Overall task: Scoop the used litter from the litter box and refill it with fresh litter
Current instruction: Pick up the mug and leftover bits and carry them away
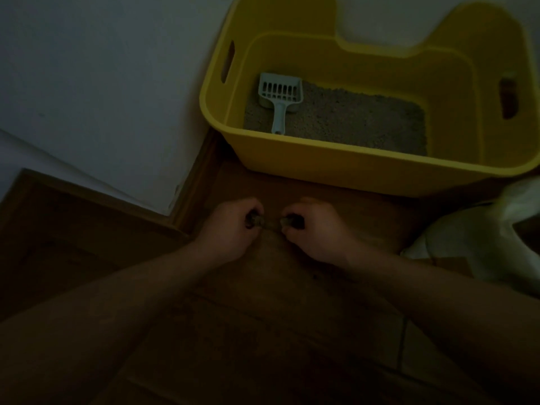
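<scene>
Near centre, the left hand (233, 226) and right hand (309, 226), close together, each grip the dim top edge of a brown bag (271, 287). Beyond, the yellow litter box (350, 171) holds grey litter (350, 124) with a pale scoop (280, 95) lying at its left end.

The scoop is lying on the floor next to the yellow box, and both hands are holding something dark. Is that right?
Not quite. The scoop is not on the floor. The head view shows it lying inside the yellow box, on the grey litter. The rest is right: the left hand and the right hand both grip a dark thing.
</scene>
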`<state>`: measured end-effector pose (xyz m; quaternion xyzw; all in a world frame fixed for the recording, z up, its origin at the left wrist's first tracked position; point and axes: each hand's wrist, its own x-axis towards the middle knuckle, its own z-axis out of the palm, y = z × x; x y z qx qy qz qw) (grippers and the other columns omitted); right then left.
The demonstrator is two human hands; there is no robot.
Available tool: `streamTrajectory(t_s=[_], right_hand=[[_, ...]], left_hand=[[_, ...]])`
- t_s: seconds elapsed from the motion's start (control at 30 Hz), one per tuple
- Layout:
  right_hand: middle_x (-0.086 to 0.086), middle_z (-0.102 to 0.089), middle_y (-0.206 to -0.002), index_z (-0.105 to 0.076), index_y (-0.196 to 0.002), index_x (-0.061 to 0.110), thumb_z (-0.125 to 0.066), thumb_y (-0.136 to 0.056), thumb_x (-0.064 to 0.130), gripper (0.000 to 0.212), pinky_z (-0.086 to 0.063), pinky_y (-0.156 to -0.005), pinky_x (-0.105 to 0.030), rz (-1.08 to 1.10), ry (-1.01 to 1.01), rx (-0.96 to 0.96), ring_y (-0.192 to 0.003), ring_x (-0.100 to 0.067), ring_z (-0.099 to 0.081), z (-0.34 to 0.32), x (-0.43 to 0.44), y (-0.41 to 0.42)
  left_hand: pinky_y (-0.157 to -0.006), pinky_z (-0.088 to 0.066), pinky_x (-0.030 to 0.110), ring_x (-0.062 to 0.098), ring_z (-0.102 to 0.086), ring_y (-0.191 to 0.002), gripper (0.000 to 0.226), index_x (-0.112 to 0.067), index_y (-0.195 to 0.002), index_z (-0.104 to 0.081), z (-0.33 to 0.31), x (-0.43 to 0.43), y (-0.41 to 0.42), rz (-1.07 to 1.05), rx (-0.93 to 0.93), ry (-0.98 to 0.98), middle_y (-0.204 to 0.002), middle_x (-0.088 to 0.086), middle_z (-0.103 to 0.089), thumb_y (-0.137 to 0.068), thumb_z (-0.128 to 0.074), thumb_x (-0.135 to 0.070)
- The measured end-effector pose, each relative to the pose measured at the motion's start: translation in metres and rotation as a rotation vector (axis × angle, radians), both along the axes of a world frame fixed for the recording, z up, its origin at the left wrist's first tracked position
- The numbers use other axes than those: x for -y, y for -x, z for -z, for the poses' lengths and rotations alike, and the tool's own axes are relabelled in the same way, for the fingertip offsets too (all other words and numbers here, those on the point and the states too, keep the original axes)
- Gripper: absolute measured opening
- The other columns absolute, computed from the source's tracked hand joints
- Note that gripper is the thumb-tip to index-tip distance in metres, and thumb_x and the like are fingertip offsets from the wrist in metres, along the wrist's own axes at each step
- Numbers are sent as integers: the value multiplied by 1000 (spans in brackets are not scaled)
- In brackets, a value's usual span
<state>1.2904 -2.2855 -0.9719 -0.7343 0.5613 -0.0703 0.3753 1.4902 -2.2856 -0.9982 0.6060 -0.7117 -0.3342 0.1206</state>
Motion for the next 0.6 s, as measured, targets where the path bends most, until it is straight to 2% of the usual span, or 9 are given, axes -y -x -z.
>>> streamTrajectory(t_s=[0.13, 0.2, 0.3, 0.37, 0.5, 0.6], right_hand=[[3, -56, -112, -66, -120, 20, -64, -93, 24, 27, -41, -85, -25, 15, -18, 15, -111, -15, -54, 1, -1, 3], [4, -54, -108, -67, -119, 20, -65, -93, 24, 27, -39, -82, -24, 24, -19, 15, -111, -18, -55, 3, -2, 4], [0, -59, -114, -67, -120, 20, -66, -92, 24, 28, -41, -87, -26, 37, -29, -3, -118, -23, -54, 5, -2, 5], [0, -58, -117, -67, -121, 21, -66, -92, 26, 29, -38, -87, -22, 44, -36, -3, -120, -21, -53, 5, -2, 6], [-3, -54, -132, -63, -126, 23, -64, -93, 28, 33, -43, -96, -30, 36, -62, -17, -127, -22, -49, 1, -3, 9], [-2, -55, -132, -63, -126, 23, -63, -94, 28, 32, -41, -99, -31, 37, -62, -9, -128, -20, -47, -5, -3, 12]], left_hand=[[-75, -52, 33, 14, -61, -85, 23, -19, -97, -64, 0, 1, 4, 26, 20, 34, -92, -2, -66, -80, -71, -5], [-72, -52, 31, 13, -62, -81, 24, -19, -99, -64, 0, 1, 3, 26, 22, 30, -90, -2, -66, -80, -71, -6], [-68, -54, 34, 13, -62, -73, 25, -19, -98, -64, 2, 2, 0, -13, -2, 19, -84, -2, -66, -78, -71, -5], [-67, -53, 32, 11, -61, -71, 25, -20, -98, -64, 1, 1, -1, -46, 15, -1, -82, -3, -64, -79, -72, -7], [-65, -46, 24, 3, -57, -71, 27, -25, -94, -61, -3, -1, 2, -101, -22, -42, -81, -9, -61, -78, -74, -7], [-67, -46, 22, 6, -61, -77, 30, -28, -90, -59, -8, -2, 6, -153, -67, -62, -85, -9, -63, -75, -76, -7]])
